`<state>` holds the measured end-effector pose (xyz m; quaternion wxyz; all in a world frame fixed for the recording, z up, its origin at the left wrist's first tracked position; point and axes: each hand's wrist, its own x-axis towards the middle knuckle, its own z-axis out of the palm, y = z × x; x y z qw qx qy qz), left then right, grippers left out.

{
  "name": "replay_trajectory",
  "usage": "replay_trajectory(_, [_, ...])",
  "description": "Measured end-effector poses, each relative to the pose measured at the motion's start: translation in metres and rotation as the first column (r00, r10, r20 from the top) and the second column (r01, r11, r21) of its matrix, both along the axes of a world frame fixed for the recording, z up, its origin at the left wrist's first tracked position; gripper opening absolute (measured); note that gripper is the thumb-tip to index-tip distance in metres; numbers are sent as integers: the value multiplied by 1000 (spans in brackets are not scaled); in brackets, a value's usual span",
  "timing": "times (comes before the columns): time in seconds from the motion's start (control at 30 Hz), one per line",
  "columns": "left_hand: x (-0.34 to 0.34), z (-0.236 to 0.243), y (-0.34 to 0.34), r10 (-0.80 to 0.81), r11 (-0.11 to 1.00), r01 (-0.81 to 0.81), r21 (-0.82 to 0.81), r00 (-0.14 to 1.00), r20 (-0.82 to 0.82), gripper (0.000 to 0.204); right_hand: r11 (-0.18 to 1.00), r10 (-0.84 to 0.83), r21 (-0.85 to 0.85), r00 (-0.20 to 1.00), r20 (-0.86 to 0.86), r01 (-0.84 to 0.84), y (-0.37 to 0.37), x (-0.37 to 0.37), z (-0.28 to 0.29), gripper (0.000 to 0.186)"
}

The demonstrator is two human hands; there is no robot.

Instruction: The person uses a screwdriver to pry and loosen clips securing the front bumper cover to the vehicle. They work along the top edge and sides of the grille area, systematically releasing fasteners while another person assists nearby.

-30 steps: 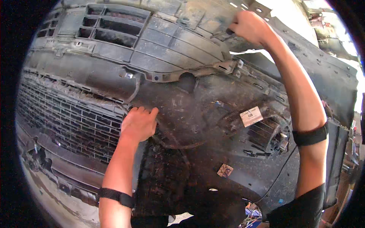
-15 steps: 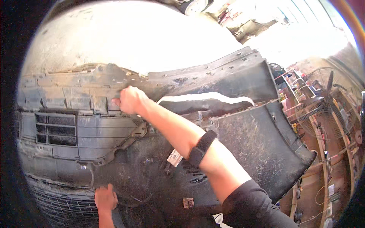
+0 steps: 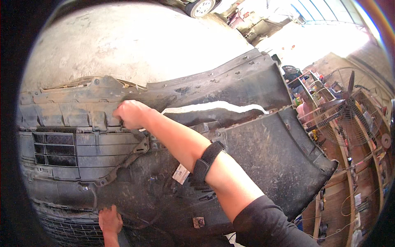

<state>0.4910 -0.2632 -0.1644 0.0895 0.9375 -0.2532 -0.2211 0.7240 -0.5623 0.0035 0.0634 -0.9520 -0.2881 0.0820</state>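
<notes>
right hand [image 3: 131, 114]: fingers curl over the bumper panel [image 3: 255, 148] ridge, tips hidden, grip unclear | left hand [image 3: 110, 220]: wrist cut off by lower edge, fingers flat on panel | grille [image 3: 61, 230]: lower part lost at dark rim | white label [image 3: 181, 173]: partly behind forearm

Pale concrete floor [image 3: 123, 41] w/ dusty stains, big dirty black bumper cover [image 3: 263, 140] lying inner side up across it, grille end near left, torn end far right
</notes>
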Motion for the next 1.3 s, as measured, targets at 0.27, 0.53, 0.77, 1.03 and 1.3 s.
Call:
replay_trajectory(0.27, [1, 1, 1, -11, 1000, 11, 8, 999, -43, 31, 828, -551, 20, 819, -160, 561, 26, -3, 8, 35])
replay_trajectory(0.53, [-1, 2, 0, 5, 1000, -4, 6, 1000, -27, 26, 968, -79, -240, 997, -10, 74, 12, 10, 5, 21])
replay_trajectory(0.77, [-4, -8, 3, 13, 998, -14, -54, 1000, -8, 24, 884, -412, -241, 911, 5, 400, 22, -4, 6, 23])
replay_trajectory(1.03, [1, 10, -2, 0, 998, 5, 61, 997, -78, 38, 874, -377, -394, 908, -181, 284, 35, 18, 9, 26])
replay_trajectory(1.3, [8, 17, 0, -28, 999, 36, 32, 978, -204, 32, 990, -92, -112, 996, -18, 90, 19, 11, 11, 21])
